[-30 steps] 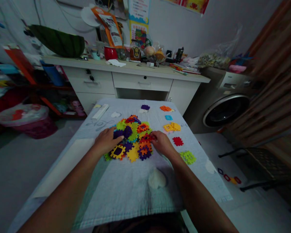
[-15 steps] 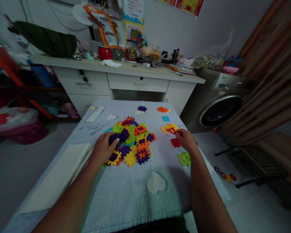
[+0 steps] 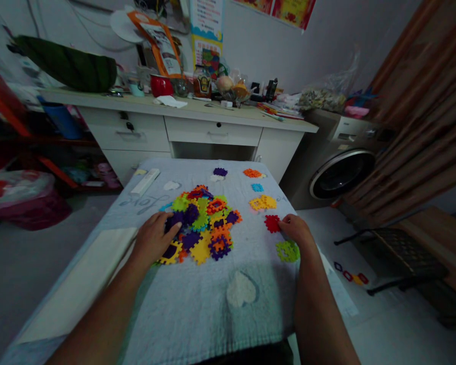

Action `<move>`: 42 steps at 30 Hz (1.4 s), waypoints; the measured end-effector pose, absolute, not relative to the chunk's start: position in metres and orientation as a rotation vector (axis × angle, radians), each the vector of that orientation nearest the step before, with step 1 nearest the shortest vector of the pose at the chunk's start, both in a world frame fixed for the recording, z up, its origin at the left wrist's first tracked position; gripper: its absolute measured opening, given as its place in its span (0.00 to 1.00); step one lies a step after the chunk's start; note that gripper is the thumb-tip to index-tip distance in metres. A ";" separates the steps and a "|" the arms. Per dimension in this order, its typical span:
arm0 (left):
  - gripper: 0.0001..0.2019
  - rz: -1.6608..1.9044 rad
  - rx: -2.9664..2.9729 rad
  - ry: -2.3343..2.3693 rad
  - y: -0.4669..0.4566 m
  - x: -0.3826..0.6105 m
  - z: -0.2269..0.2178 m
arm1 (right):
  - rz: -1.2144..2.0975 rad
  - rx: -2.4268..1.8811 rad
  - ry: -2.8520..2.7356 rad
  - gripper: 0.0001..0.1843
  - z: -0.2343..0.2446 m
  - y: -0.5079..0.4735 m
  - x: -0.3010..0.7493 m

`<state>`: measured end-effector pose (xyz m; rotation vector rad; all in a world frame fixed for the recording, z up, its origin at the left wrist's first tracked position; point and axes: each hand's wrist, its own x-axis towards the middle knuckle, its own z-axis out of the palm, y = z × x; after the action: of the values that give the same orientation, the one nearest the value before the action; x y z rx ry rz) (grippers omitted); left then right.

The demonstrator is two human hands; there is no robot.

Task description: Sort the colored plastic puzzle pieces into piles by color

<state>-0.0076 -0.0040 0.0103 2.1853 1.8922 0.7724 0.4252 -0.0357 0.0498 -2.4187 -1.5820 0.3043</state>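
A heap of colourful plastic interlocking tiles (image 3: 201, 248) with notched edges lies in the middle of the cloth. At the heap's left side, my left hand (image 3: 152, 237) has thumb and fingers closed around a purple tile (image 3: 176, 220). Over on the right, my right hand (image 3: 297, 229) pinches the edge of a red tile (image 3: 272, 223), which lies on the cloth. Close by my right wrist is a green tile group (image 3: 287, 251). Beyond the red one are yellow tiles (image 3: 263, 203), a blue tile (image 3: 257, 187), orange tiles (image 3: 253, 173) and a purple tile group (image 3: 220, 172).
A folded white cloth (image 3: 76, 284) and a white box-like strip (image 3: 145, 182) lie along the table's left side. A cluttered desk (image 3: 213, 133) stands behind, with a washing machine (image 3: 340, 167) at its right. A stool (image 3: 403, 251) and several loose tiles (image 3: 351, 276) are on the right.
My right hand has brought a red tile from beside the yellow tiles toward me, onto the red tile spot. My left hand stays at the heap's left edge.
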 end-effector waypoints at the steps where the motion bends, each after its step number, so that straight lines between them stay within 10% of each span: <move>1: 0.25 0.781 2.171 1.884 -0.004 -0.008 0.010 | 0.308 -2.434 -1.583 0.08 0.051 -0.036 0.424; 10: 0.26 0.974 1.919 1.827 -0.001 0.000 0.009 | 0.157 -2.469 -1.469 0.13 0.061 -0.036 0.409; 16: 0.23 1.136 1.807 1.827 -0.002 0.006 0.008 | 0.249 -1.575 -1.895 0.07 0.056 -0.033 0.334; 23: 0.21 1.214 1.729 1.746 -0.004 0.008 0.010 | 0.467 -1.216 -2.225 0.34 0.051 -0.048 0.279; 32: 0.21 1.254 1.708 1.711 -0.005 0.008 0.010 | 0.483 -1.269 -2.059 0.13 0.032 -0.042 0.282; 42: 0.22 1.255 1.727 1.693 -0.003 0.006 0.006 | 0.753 -1.392 -1.621 0.15 0.025 -0.035 0.285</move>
<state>0.0057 -0.0033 0.0060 1.7275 1.6935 1.2550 0.2849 -0.0350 0.0250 -1.3920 -1.6206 0.7526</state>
